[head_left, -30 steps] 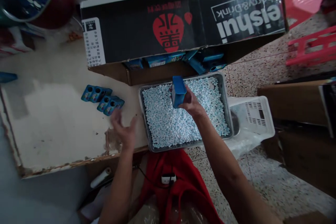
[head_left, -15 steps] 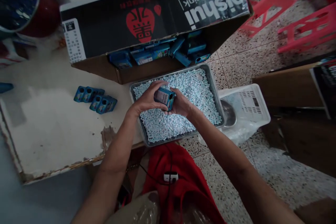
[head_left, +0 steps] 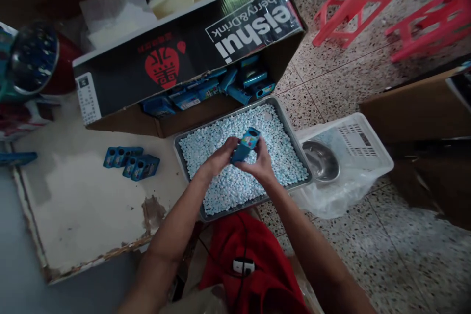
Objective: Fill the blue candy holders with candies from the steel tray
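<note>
A small blue carton [head_left: 246, 145] with a dark round hole in its end is held tilted above a metal tray [head_left: 307, 176]. My right hand [head_left: 261, 163] grips it from the right, thumb and fingers around its sides. On its other side my left hand [head_left: 222, 156] has its fingers against the carton; some fingertips are hidden behind it. Small pale blue and white pellets [head_left: 228, 189] fill the tray below both hands. Left of the tray, several similar cartons [head_left: 142, 167] stand grouped on the worn white table [head_left: 91, 221].
Behind the tray, a black cardboard box [head_left: 121, 76] lies open toward me with several blue cartons [head_left: 200, 93] inside. A white plastic basket [head_left: 380, 159] holding a metal bowl [head_left: 324, 162] is at the right. Pink stools [head_left: 362, 5] stand on the speckled floor; a red bucket [head_left: 68, 66] is far left.
The carton has been turned so its holed end now faces up toward me, and my left hand has shifted lower along its side. The camera view has shifted slightly.
</note>
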